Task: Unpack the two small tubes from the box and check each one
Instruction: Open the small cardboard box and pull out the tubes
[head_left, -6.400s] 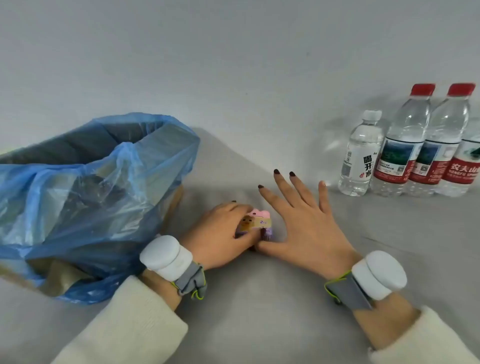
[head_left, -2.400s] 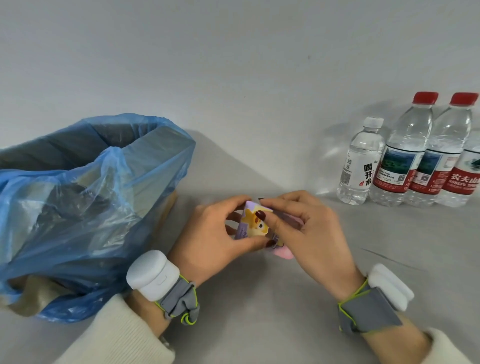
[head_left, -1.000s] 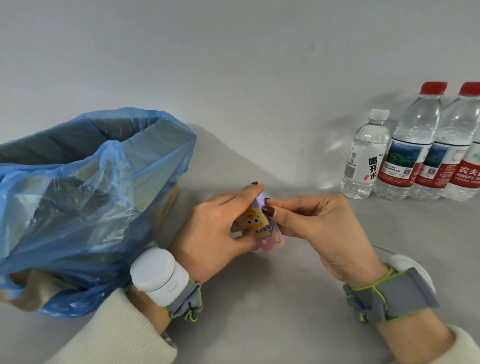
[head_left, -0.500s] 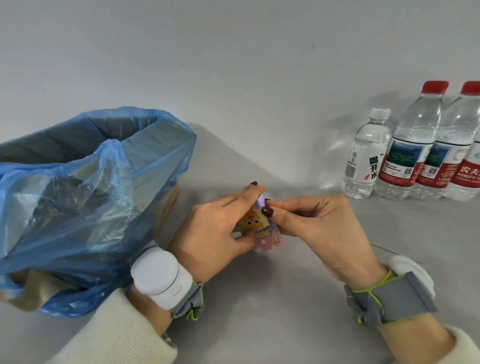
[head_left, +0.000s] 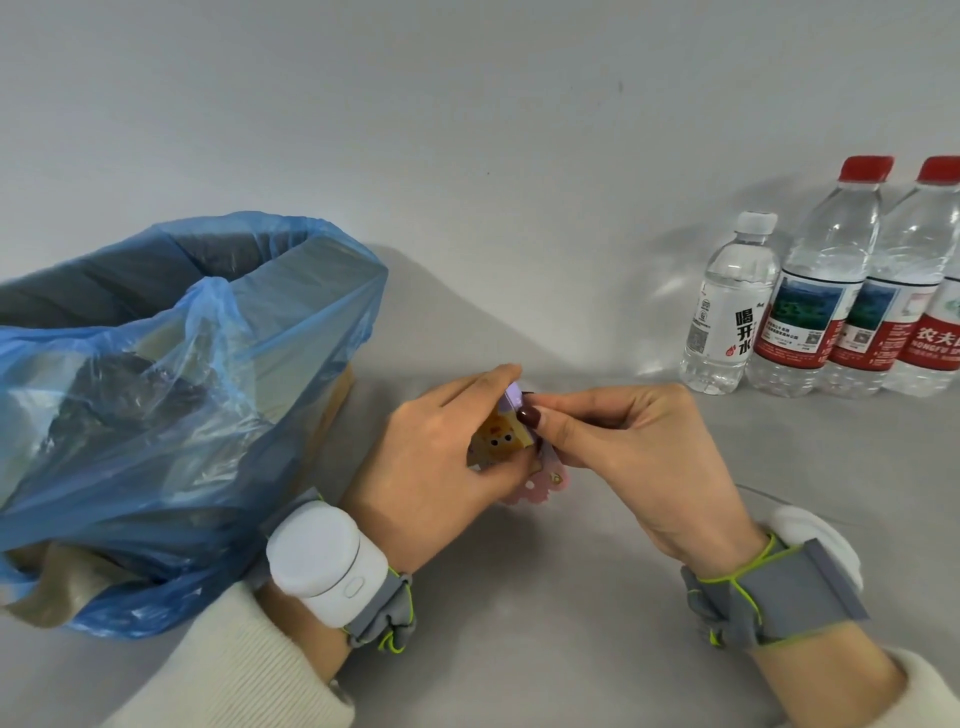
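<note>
A small box with a yellow cartoon picture, a lilac top and a pink hanging tab sits between both hands just above the grey table. My left hand grips the box from the left, thumb under it and forefinger over its top. My right hand pinches the box's top end with thumb and forefinger. The tubes are hidden inside the box.
A bin lined with a blue plastic bag stands at the left, close to my left wrist. Several water bottles stand at the back right against the wall. Both wrists wear white devices on grey straps.
Since the earliest frame the box has been lifted off the table and turned between both hands. Over the last second the hands have barely moved, fingers working at the box's top end.
</note>
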